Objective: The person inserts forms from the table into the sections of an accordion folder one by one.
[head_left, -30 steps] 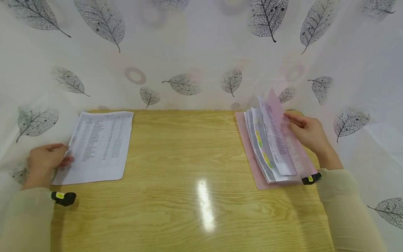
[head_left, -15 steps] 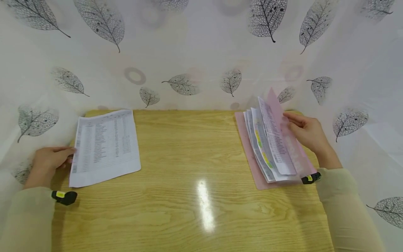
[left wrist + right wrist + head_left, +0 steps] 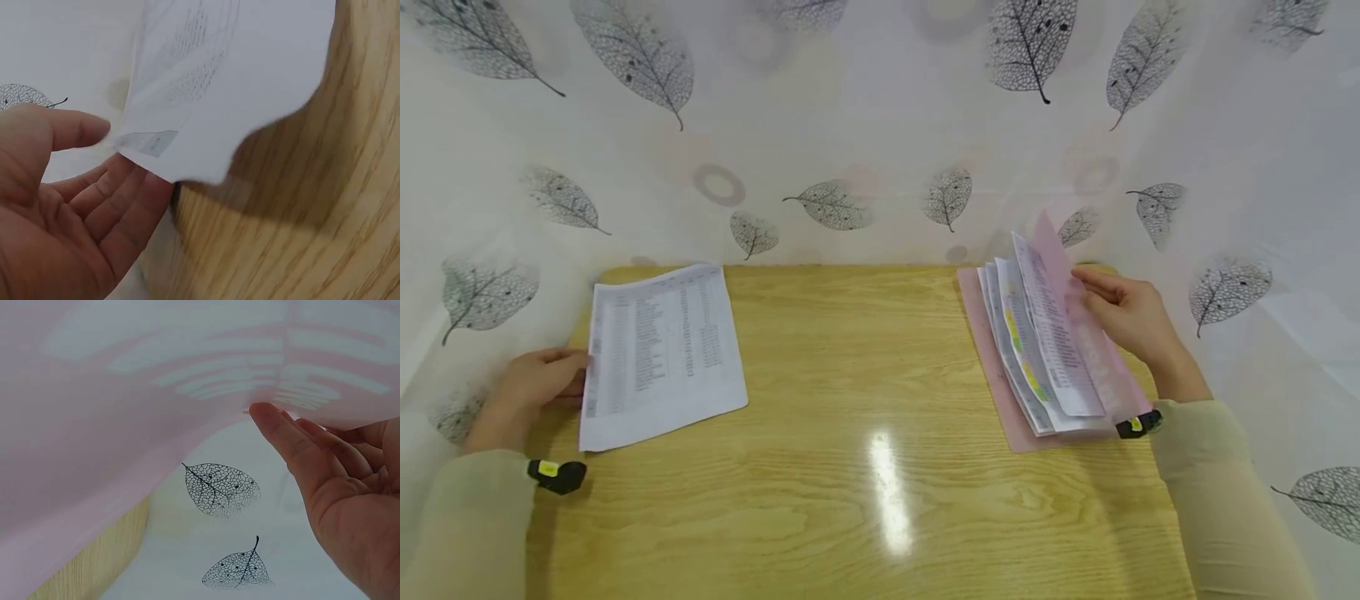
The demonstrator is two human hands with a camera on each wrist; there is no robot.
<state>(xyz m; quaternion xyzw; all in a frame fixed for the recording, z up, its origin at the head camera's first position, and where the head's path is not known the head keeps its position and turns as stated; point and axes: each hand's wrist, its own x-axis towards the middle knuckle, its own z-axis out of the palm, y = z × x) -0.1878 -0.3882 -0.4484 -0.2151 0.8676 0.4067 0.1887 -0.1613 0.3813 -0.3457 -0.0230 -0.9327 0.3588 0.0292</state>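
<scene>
A white sheet of paper [image 3: 658,358] printed with a table of rows and columns slants over the left part of the table, bowed a little. My left hand [image 3: 538,387] pinches its left edge between thumb [image 3: 84,128] and fingers, the fingers being underneath. On the right lies a pink folder [image 3: 1009,410] with its front cover lifted. My right hand [image 3: 1138,325] holds that cover by its edge, and in the right wrist view the cover [image 3: 94,444] curves up from the thumb. Several printed sheets [image 3: 1067,367] stand fanned inside the folder, one with yellow and green highlighted strips.
Both items are at a wooden table [image 3: 820,358], with a bright light reflection at its middle front. A white sheet with leaf prints [image 3: 835,204] hangs behind the table and along both sides. Black wrist devices [image 3: 557,477] sit at both cuffs.
The left hand has moved right with the paper, which has turned slightly and now reaches farther toward the table's middle. The right hand and the folder stay as they were.
</scene>
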